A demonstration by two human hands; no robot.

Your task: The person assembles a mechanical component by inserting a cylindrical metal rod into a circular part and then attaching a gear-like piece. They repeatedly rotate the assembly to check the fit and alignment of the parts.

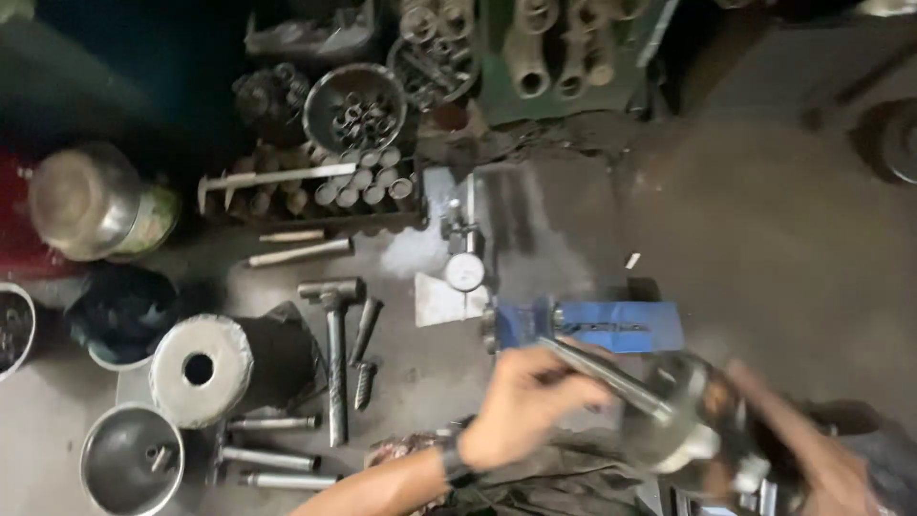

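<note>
Left hand (521, 401): grip clamped on a long grey steel rod (611, 380), just below the blue bench vise (597, 327). Right hand (821, 459): blurred, grip state untellable, steadying a round silvery metal part (683, 420) right of the vise. Risk, judged — rod slipping off the part, pinching fingers.

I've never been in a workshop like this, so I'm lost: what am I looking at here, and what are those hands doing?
This is one picture from a camera worn on a person's head, looking down at a grey workshop floor. The left hand holds a thin metal rod against a rounded shiny metal part, which the blurred right hand steadies. Behind them stands a blue bench vice. Nearby lie a steel hammer, a round dial gauge and a bowl of small metal sleeves.
</note>
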